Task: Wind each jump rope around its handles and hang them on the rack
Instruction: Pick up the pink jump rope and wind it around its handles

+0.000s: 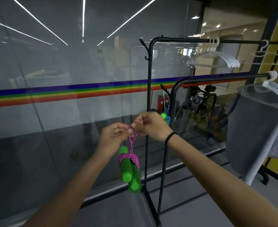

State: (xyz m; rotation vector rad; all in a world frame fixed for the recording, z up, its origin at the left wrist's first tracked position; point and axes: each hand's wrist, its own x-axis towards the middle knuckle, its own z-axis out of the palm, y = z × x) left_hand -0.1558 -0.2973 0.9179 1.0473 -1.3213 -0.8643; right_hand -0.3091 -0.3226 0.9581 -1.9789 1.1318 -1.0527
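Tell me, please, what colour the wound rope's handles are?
Bright green handles, clearest in the head view.

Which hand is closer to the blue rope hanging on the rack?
The right hand. It is just left of the blue rope, almost overlapping its green handle in this view. The left hand is farther left and lower, holding the pink rope.

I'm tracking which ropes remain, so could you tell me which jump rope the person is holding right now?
The pink-corded jump rope, pinched by both hands. The blue-corded rope hangs behind, untouched.

dim, even | ceiling strips glare on glass | edges bowed
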